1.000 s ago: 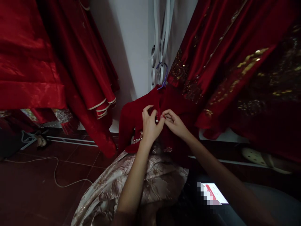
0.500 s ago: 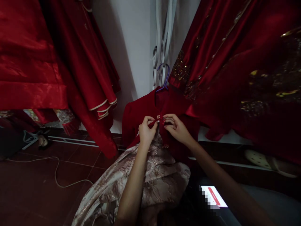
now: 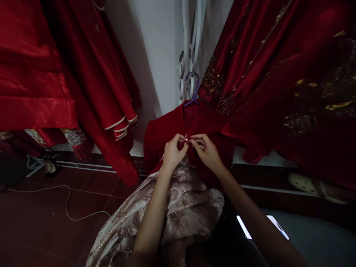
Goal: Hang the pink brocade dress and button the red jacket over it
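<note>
A dark red jacket point(image 3: 164, 128) hangs on a purple hanger point(image 3: 197, 87) in front of me. My left hand point(image 3: 172, 152) is closed in a pinch on one front edge of the jacket, beside a small shiny button point(image 3: 186, 138). From the other side, my right hand point(image 3: 207, 151) pinches the opposite front edge, its fingertips almost meeting the left ones. The fingers partly cover the button and the cloth there. Below the hands, a pale, shiny patterned fabric point(image 3: 191, 215) spreads out under my forearms.
Red garments point(image 3: 111, 74) hang at left, and a red dress with gold decoration point(image 3: 241, 74) at right. White scrolled metalwork point(image 3: 185, 48) stands behind the hanger. A cable point(image 3: 66, 200) crosses the tiled floor. Shoes point(image 3: 50, 167) and a pale clog point(image 3: 303, 184) lie low. A lit screen point(image 3: 278, 226) shows beside my right forearm.
My right hand has moved slightly left, bringing the jacket's two front edges closer together at the button. My right forearm now covers the middle of the lit screen.
</note>
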Available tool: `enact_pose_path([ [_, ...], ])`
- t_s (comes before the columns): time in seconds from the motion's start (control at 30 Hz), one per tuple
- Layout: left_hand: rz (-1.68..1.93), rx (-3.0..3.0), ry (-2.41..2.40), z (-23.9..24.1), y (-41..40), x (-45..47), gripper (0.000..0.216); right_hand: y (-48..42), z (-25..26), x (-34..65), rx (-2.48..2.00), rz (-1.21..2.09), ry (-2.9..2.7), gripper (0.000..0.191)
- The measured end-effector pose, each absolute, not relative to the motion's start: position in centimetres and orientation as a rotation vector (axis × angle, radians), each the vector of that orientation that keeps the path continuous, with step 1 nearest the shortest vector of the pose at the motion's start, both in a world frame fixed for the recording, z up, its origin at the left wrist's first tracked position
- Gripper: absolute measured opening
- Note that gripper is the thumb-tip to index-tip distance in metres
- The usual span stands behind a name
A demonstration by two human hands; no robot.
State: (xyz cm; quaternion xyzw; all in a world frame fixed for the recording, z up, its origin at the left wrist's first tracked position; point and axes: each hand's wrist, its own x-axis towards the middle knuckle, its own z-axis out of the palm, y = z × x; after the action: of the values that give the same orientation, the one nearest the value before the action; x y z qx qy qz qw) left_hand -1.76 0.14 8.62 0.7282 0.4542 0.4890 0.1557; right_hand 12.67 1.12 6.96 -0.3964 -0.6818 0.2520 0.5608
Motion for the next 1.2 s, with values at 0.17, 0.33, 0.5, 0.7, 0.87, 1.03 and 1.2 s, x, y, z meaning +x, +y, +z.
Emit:
enact_pose_path([
  [0.17, 1.256, 2.283, 1.331, 9.4, 0.3, -2.0, 0.010, 1.2, 7.3, 12.7, -0.960, 0.522, -1.628, 0.024],
  [0.33, 1.207, 2.404, 1.263, 9.8, 0.5, -2.4, 0.011, 1.2, 7.4, 12.8, -0.985, 0.432, -1.632, 0.023],
  [0.5, 1.162, 2.453, 1.315, 10.1, 0.9, -2.1, 0.011, 0.9, 7.5, 12.8, -0.987, 0.417, -1.581, 0.024],
  [0.7, 1.077, 2.526, 1.441, 10.9, 1.3, -1.6, 0.015, 1.4, 7.3, 13.0, -0.919, 0.604, -1.470, 0.028],
  [0.87, 0.994, 2.628, 1.406, 11.6, 1.4, -1.6, 0.013, 1.8, 7.0, 13.3, -0.914, 0.633, -1.421, 0.028],
  [1.03, 1.058, 2.525, 1.402, 11.4, 1.4, -1.4, 0.012, 1.9, 6.8, 13.5, -0.896, 0.643, -1.392, 0.030],
  [1.2, 1.011, 2.556, 1.412, 11.2, 1.4, -1.2, 0.013, 1.7, 7.0, 13.7, -0.894, 0.657, -1.386, 0.031],
])
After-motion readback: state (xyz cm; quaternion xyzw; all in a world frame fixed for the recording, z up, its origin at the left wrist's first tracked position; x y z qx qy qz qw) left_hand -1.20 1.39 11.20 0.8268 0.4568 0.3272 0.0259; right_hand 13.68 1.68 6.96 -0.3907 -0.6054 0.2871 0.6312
